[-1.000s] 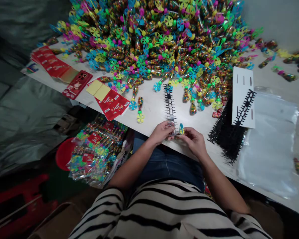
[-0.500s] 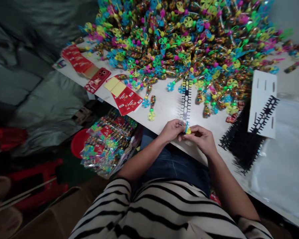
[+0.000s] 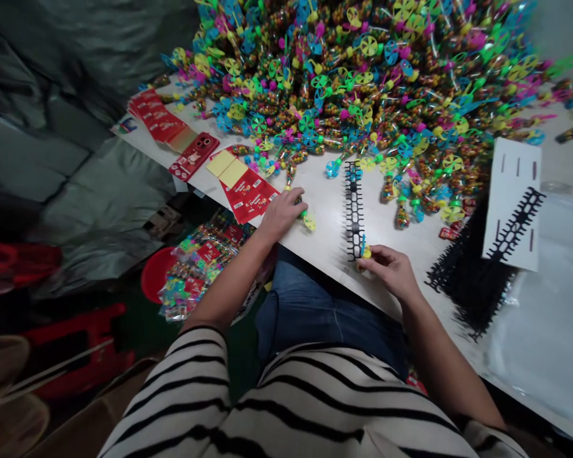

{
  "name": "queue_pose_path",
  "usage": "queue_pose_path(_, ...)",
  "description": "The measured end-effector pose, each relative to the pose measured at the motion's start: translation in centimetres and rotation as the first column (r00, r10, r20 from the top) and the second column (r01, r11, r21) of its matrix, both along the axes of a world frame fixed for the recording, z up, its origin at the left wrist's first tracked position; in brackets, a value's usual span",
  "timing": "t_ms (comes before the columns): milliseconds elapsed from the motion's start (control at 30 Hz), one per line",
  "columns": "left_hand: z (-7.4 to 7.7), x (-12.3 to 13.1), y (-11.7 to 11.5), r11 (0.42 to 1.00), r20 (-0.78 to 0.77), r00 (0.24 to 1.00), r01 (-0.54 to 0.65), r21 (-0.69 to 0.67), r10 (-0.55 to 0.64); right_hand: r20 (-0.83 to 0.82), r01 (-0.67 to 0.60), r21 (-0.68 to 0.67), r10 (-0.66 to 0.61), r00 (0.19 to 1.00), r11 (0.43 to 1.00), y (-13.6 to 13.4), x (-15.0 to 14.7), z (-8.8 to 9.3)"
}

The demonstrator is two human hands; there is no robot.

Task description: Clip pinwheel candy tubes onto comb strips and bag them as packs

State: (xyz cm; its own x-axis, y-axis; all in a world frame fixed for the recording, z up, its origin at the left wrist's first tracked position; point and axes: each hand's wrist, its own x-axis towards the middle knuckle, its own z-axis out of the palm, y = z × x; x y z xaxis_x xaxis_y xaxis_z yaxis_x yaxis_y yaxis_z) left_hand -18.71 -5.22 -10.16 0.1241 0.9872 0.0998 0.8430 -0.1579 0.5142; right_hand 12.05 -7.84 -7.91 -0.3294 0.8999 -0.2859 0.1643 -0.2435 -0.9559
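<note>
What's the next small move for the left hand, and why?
Probably close the left hand securely around the yellow-fan candy bottle: its fingers are over that bottle, while the right hand pinches a blue-and-yellow toy at the near end of the black strip. The left grip's firmness is hidden.

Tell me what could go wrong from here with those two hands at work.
The black strip has only the right hand at its near end, so it might slide or twist if the yellow and blue piece pushes against it. The left hand is beside the red cards, close to the table edge; a brush could knock some off. The heaped candy bottles reach the strip's far end and might roll onto it.
</note>
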Motion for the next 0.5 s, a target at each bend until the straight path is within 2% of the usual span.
queue_pose_path(100, 1.2, 2.7, -0.7, 0.993, 0.273, 0.955, 0.122, -0.009, -0.115, -0.022, 0.095, 0.053, -0.094, 0.995, 0.994, -0.3, -0.6, 0.1)
queue_pose_path(167, 1.9, 5.1, -1.8, 0.978, 0.514, 0.847, 0.197, -0.072, -0.132, -0.035, 0.153, 0.087, -0.151, 0.988, 0.984, -0.4, -0.9, 0.1)
queue_pose_path(233, 2.2, 7.4, -2.9, 0.962, 0.682, 0.726, 0.240, -0.133, -0.087, -0.042, 0.188, 0.104, -0.185, 0.982, 0.977, -0.6, -1.1, -0.2)
queue_pose_path(300, 2.0, 9.1, -3.8, 0.961, 0.739, 0.673, 0.225, -0.161, -0.033, -0.041, 0.204, 0.101, -0.201, 0.979, 0.974, -0.7, -1.2, -0.6)
queue_pose_path(400, 1.5, 10.4, -4.3, 0.971, 0.718, 0.695, 0.139, -0.195, 0.044, -0.033, 0.226, 0.094, -0.224, 0.974, 0.969, -1.0, -1.3, -1.1)
queue_pose_path(500, 1.1, 10.9, -4.5, 0.969, 0.714, 0.695, 0.108, -0.222, 0.086, -0.041, 0.243, 0.118, -0.240, 0.970, 0.963, -1.2, -1.4, -1.4)
